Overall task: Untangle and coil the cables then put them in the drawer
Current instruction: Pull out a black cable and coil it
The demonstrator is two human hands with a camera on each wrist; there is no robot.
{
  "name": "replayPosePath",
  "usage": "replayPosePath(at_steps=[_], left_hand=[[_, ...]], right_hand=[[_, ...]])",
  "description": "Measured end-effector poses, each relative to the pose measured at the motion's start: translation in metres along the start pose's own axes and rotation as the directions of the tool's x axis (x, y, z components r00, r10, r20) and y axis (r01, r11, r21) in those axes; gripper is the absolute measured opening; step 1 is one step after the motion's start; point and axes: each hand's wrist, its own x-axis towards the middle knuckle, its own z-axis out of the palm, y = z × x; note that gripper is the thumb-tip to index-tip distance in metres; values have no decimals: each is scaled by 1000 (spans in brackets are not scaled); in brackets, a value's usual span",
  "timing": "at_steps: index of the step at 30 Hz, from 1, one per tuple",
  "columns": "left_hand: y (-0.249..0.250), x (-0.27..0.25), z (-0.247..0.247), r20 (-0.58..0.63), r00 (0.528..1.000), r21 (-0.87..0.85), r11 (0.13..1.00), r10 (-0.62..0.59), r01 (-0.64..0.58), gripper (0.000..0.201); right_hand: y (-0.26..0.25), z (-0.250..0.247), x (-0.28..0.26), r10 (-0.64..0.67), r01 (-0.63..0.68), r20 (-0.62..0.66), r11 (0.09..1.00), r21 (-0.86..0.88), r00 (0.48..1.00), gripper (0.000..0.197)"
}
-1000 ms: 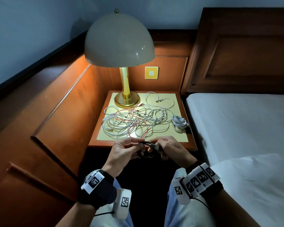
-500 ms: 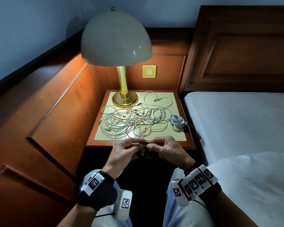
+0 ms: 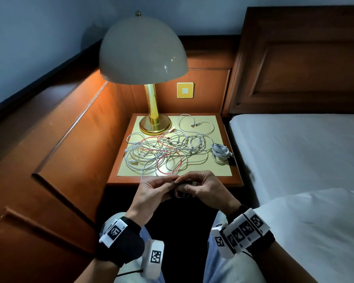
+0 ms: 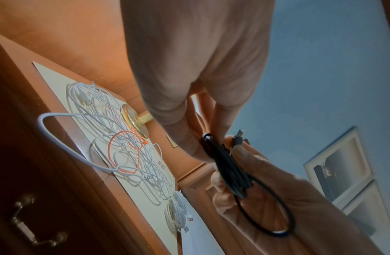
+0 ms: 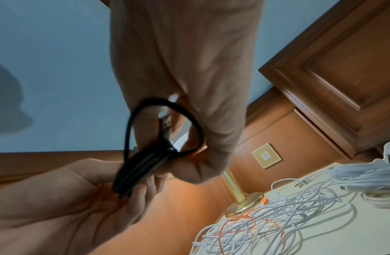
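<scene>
A lamp (image 3: 151, 82) is lighting the wooden nightstand (image 3: 236, 178), where a tangle of white and red cables (image 3: 161, 154) is lying beside a coiled white bundle (image 3: 220, 151). Just in front of it, the left hand (image 3: 151, 190) and right hand (image 3: 207, 187) are both gripping a folded black cable (image 4: 231, 172) between them, fingers curled round it.

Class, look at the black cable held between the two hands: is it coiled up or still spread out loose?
Coiled. The thin black cable is gathered into a tight bundle pinched by the left hand and right hand, with one loop left free.
</scene>
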Motion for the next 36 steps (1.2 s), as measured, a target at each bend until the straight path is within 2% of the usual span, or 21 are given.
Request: replayPosePath(at_steps=[3, 6, 10, 13, 18, 22, 26, 29, 31, 36], left_hand=[[-3, 1, -2, -23, 1000, 90, 996, 18, -15, 19], [-12, 2, -3, 1, 999, 273, 962, 33, -32, 24], [-20, -1, 0, 33, 999, 359, 932, 31, -41, 21], [-18, -2, 3, 63, 997, 400, 914, 49, -70, 22], [-16, -4, 11, 93, 995, 411, 911, -22, -18, 13], [-16, -8, 8, 109, 994, 352, 936, -19, -21, 17], [-15, -13, 5, 141, 988, 202, 979, -62, 33, 25], [-15, -13, 5, 71, 995, 117, 991, -65, 56, 22], [-15, -11, 3, 26, 998, 147, 988, -52, 48, 20], [-13, -11, 1, 72, 997, 248, 969, -19, 1, 21]], right_hand=[[0, -2, 2, -19, 12, -96, 997, -74, 995, 13], [-10, -7, 5, -103, 69, -181, 980, -184, 978, 10], [-22, -12, 9, -96, 73, -230, 991, -109, 969, 12], [-21, -9, 9, -68, 55, -201, 996, -68, 977, 13], [-3, -1, 2, 12, -13, -132, 1000, -9, 991, 12], [4, -6, 0, 44, -45, -97, 999, -13, 994, 10], [6, -7, -1, 28, -29, -165, 1000, -4, 986, 7], [6, -4, 0, -21, 24, -264, 1000, 8, 964, 6], [4, -2, 1, -54, 59, -329, 998, 4, 943, 6], [-1, -4, 2, -46, 87, -416, 993, 80, 908, 7]])
